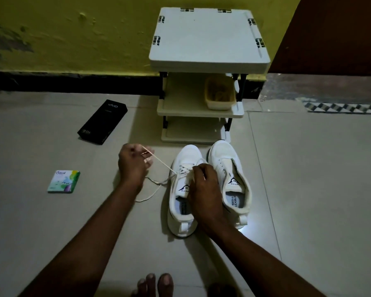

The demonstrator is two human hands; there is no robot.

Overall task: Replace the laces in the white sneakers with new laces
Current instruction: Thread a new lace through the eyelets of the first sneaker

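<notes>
The left hand (133,162) is pinching the white lace (161,165) between curled fingers (148,162), drawing it taut leftward from the left sneaker (181,211). The right hand (204,183) is curling over that sneaker's tongue; its grip cannot be told. The right sneaker (227,166) is standing beside it, with a black box (102,122) and a green packet (63,181) lying on the floor (308,179) to the left.

Black box (103,122) at far left with "vivo" on top and "20" on its near end, left sneaker (181,213) tongue reading "SPEED", partly hidden, right sneaker (220,156) tongue likewise, its insole showing "PEED LEXIBLE", green packet (64,181) lettering too blurred.
</notes>
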